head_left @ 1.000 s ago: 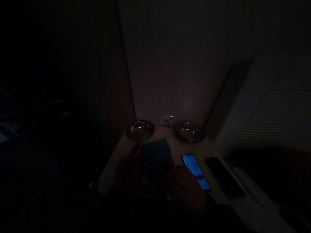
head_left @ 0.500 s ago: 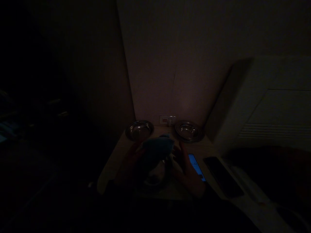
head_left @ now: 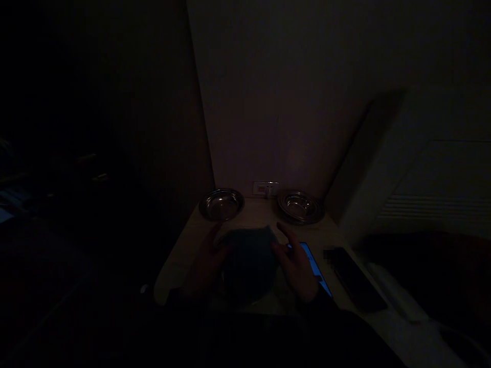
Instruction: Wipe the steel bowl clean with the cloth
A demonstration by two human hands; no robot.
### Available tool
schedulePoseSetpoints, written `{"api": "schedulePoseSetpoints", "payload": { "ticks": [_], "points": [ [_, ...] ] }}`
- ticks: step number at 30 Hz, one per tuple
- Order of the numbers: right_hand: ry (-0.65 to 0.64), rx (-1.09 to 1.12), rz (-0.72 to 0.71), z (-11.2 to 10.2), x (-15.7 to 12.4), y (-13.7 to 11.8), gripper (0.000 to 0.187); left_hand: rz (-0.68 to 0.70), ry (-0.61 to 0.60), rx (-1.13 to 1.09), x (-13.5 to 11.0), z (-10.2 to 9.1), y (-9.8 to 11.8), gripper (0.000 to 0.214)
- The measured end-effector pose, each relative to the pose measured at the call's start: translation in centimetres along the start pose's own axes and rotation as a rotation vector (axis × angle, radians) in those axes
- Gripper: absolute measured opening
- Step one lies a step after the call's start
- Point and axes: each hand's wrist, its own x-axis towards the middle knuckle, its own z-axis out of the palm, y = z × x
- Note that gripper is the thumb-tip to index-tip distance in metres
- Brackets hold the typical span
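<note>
The blue cloth (head_left: 251, 260) hides what lies under it, its lower folds lost in darkness. Shadow swallows the lower fingers of the left hand (head_left: 203, 266). The right hand (head_left: 298, 271) covers part of the lit phone (head_left: 313, 265), whose screen text is too small to read. Pixelation masks the dark slab's (head_left: 360, 283) far end. The left edge cuts off a bluish shape (head_left: 5, 214).

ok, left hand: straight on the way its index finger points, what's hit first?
Likely the near rim of the metal dish on the left; the left hand points toward it. Too dark to judge height, so it might pass over.
</note>
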Motion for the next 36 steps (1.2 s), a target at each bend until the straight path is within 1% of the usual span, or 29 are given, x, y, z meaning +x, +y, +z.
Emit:
{"api": "schedulePoseSetpoints", "payload": {
  "ticks": [3,4,5,6,8,9,10,11,12,14,16,18,19,20,22,23,24,25,27,28,29,30,31,32,33,34,35,36],
  "points": [
    [0.02,-0.118,-0.089,-0.1,0.1,0.2,0.057,0.13,0.116,0.21,0.3,0.0,0.1,0.057],
    [0.029,-0.149,-0.126,-0.1,0.1,0.3,0.052,0.154,0.126,0.237,0.4,-0.1,-0.1,0.055],
    [0.025,-0.175,-0.155,-0.2,0.1,0.4,0.047,0.174,0.11,0.241,0.5,-0.3,-0.4,0.056],
    [0.005,-0.194,-0.171,-0.3,0.1,0.4,0.044,0.188,0.062,0.223,0.7,-0.5,-0.8,0.06],
    [-0.095,-0.229,-0.161,-0.7,0.0,0.6,0.042,0.223,-0.147,0.183,0.9,-1.2,-1.6,0.073],
    [-0.158,-0.251,-0.15,-0.9,-0.1,0.7,0.044,0.267,-0.266,0.205,0.9,-1.6,-2.0,0.076],
    [-0.212,-0.282,-0.147,-1.1,-0.1,0.9,0.047,0.328,-0.346,0.26,0.9,-1.9,-2.3,0.076],
    [-0.25,-0.326,-0.159,-1.2,-0.2,1.1,0.051,0.389,-0.379,0.331,0.9,-2.1,-2.5,0.074],
    [-0.262,-0.379,-0.186,-1.4,-0.2,1.3,0.053,0.438,-0.362,0.414,0.9,-2.2,-2.7,0.069],
    [-0.237,-0.499,-0.258,-1.6,-0.2,1.6,0.053,0.489,-0.263,0.56,0.8,-2.2,-2.7,0.058],
    [-0.224,-0.611,-0.318,-1.8,-0.2,1.6,0.043,0.486,-0.188,0.653,0.7,-2.1,-2.6,0.046],
    [-0.243,-0.671,-0.367,-2.0,-0.2,1.2,0.026,0.502,-0.176,0.691,0.6,-2.0,-2.1,0.034],
    [-0.253,-0.673,-0.387,-2.0,-0.1,0.9,0.02,0.52,-0.177,0.675,0.5,-2.0,-1.8,0.03],
    [-0.255,-0.653,-0.401,-2.0,-0.1,0.6,0.015,0.524,-0.179,0.643,0.4,-2.0,-1.6,0.028],
    [-0.251,-0.577,-0.372,-1.9,0.1,0.2,0.014,0.465,-0.181,0.565,0.0,-1.8,-1.1,0.031],
    [-0.239,-0.541,-0.334,-1.7,0.2,0.2,0.015,0.417,-0.161,0.537,-0.3,-1.6,-1.0,0.033],
    [-0.2,-0.518,-0.299,-1.5,0.3,0.2,0.018,0.371,-0.117,0.525,-0.6,-1.3,-1.1,0.036],
    [-0.129,-0.508,-0.28,-1.3,0.3,0.2,0.021,0.346,-0.055,0.532,-0.9,-0.9,-1.3,0.037],
    [0.089,-0.506,-0.292,-1.0,0.2,0.3,0.031,0.398,0.122,0.586,-1.6,-0.1,-2.1,0.039],
    [0.186,-0.487,-0.3,-0.8,0.0,0.3,0.036,0.411,0.176,0.634,-1.9,0.3,-2.6,0.04],
    [0.224,-0.434,-0.281,-0.7,-0.2,0.2,0.04,0.457,0.227,0.677,-2.2,0.7,-3.2,0.039],
    [0.192,-0.349,-0.233,-0.6,-0.5,0.1,0.043,0.598,0.224,0.709,-2.5,1.1,-3.7,0.038],
    [0.112,-0.24,-0.164,-0.6,-0.7,-0.1,0.045,0.723,0.183,0.734,-2.7,1.4,-4.2,0.036],
    [0.018,-0.117,-0.086,-0.5,-1.0,-0.3,0.046,0.828,0.159,0.753,-2.9,1.7,-4.7,0.033],
    [-0.06,-0.001,-0.017,-0.4,-1.2,-0.4,0.047,0.909,0.096,0.797,-3.1,2.0,-5.0,0.032],
    [-0.106,0.089,0.033,-0.4,-1.3,-0.5,0.048,0.98,0.038,0.837,-3.3,2.3,-5.3,0.031],
    [-0.113,0.148,0.069,-0.4,-1.4,-0.6,0.05,1.035,-0.005,0.865,-3.6,2.5,-5.6,0.03],
    [-0.092,0.183,0.097,-0.3,-1.4,-0.6,0.052,1.067,-0.024,0.872,-3.8,2.7,-5.7,0.031]
  ]
}}
